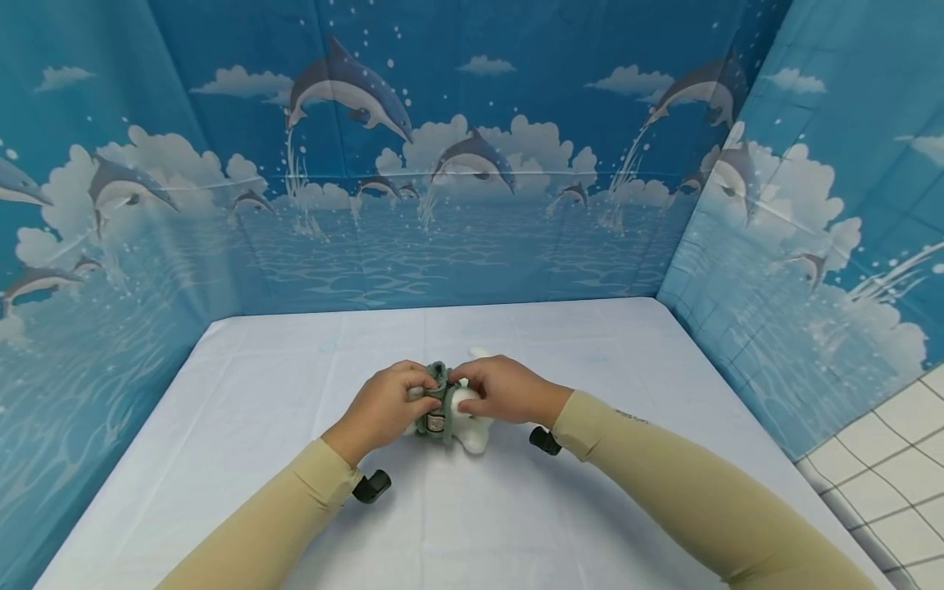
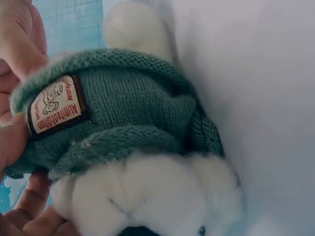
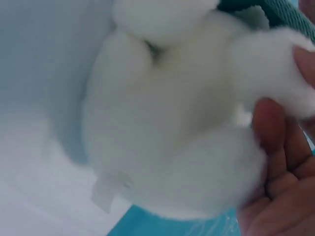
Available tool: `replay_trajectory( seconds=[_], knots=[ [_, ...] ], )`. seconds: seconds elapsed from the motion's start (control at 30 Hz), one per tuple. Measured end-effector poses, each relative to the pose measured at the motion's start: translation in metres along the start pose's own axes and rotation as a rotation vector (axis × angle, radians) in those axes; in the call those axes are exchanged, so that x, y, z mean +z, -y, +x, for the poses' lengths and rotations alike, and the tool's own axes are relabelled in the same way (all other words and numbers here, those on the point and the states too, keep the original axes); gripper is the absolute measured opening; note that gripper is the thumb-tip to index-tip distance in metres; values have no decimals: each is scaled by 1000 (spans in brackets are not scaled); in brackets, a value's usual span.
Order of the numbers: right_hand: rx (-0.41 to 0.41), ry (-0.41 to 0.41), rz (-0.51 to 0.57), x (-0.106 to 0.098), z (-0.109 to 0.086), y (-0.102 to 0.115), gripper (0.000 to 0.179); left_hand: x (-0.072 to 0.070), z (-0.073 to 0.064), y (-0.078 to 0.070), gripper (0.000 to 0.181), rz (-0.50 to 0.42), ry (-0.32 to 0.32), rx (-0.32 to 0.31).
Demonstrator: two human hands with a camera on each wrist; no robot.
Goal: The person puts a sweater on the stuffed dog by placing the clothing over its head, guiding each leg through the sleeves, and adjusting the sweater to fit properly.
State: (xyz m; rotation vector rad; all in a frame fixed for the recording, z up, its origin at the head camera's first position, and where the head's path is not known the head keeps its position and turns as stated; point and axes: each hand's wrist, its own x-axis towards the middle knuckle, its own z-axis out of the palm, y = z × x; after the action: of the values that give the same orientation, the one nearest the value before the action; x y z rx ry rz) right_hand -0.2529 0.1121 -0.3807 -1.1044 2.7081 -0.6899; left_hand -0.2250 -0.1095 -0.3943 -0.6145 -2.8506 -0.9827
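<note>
A white plush toy (image 1: 472, 434) lies on its side on the table, wearing a green knitted sweater (image 2: 133, 93) with a sewn-on label (image 2: 56, 108). My left hand (image 1: 387, 403) pinches the sweater's edge near the label, its fingertips behind the toy's head (image 2: 133, 191). On the other side, my right hand (image 1: 512, 389) grips a stubby white limb (image 3: 268, 69) between thumb and fingers, just beside the sweater's hem. The toy's round white body (image 3: 162, 123) shows bare below the sweater, with a small tag (image 3: 103, 194) at its bottom.
A white cloth covers the table (image 1: 472, 524). Blue curtains (image 1: 472, 238) printed with dolphins stand behind it and along both sides. Black wrist-camera mounts (image 1: 372, 487) hang under both sleeves. White tiles (image 1: 892, 467) show at the right.
</note>
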Motion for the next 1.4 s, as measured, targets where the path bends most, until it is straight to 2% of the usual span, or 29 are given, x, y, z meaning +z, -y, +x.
replay_trajectory(
  seconds=[0.23,0.43,0.53,0.63,0.8,0.87,1.07,1.17,1.27,1.4],
  knots=[
    [47,-154,-42,10,2,5,11,-2,0,-2,7,-11,29,-12],
    [73,-253,-80,17,3,1,13,-2,0,-2,7,-33,38,-17],
    [72,-233,-83,13,1,0,9,-1,1,-2,7,-19,29,-15],
    [84,-167,-58,7,-1,0,9,0,2,-3,9,10,19,-14],
    [111,-53,0,1,-3,-1,28,2,3,-2,11,45,18,-26],
    [118,-56,-7,2,-3,-1,30,3,3,-2,11,45,15,-28],
    [128,-173,-24,12,0,2,11,3,1,0,13,-2,-1,-23],
    [149,-201,-23,14,1,4,7,4,0,0,15,-8,-3,-19],
    [160,-192,-27,13,0,5,8,5,0,0,15,1,-14,-11],
    [137,-126,-14,8,1,4,27,8,-1,-1,12,18,-57,18]
  ],
)
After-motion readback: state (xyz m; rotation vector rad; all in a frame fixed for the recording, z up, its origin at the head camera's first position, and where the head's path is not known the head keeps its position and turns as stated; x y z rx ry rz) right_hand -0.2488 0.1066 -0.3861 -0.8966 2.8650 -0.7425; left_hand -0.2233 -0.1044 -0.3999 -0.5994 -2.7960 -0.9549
